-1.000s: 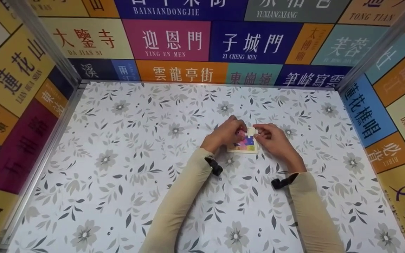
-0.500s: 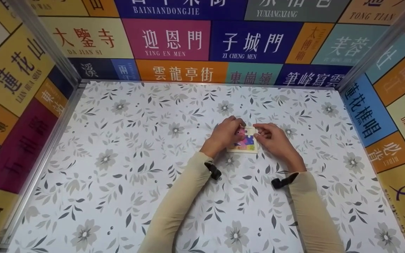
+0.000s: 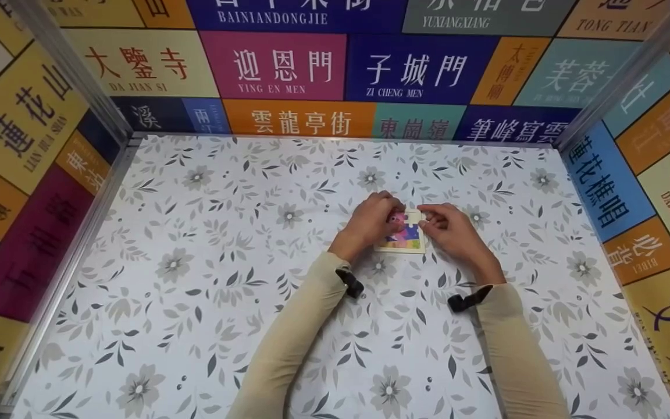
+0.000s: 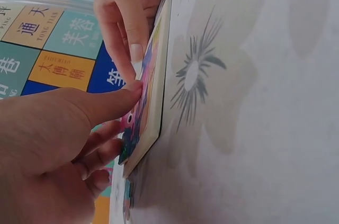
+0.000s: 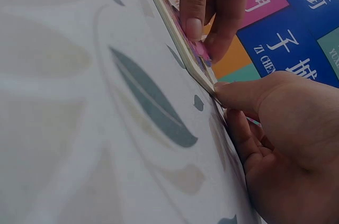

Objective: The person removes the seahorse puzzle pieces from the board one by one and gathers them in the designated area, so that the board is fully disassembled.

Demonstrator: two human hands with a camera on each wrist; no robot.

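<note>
A small square jigsaw puzzle board (image 3: 402, 251) with a cream rim lies on the table, its picture pink, purple and blue. A cream patch without picture shows at its top right corner. My left hand (image 3: 369, 220) covers the board's left side. In the left wrist view its thumb and fingers pinch a pink puzzle piece (image 4: 127, 122), whose dark edge stands slightly proud of the board. My right hand (image 3: 454, 230) holds the board's top right corner between thumb and index finger. In the right wrist view the right thumb (image 5: 238, 96) lies against that corner.
A white tablecloth (image 3: 224, 326) with grey flowers and leaves covers the table. Panels of coloured signs (image 3: 274, 67) rise along the back and both sides. Small flat coloured things (image 4: 127, 200) lie beyond the board in the left wrist view; their kind is unclear.
My left hand has shifted slightly, showing more of the pink picture beneath it. The right hand keeps its hold on the corner, and the board stays in place.
</note>
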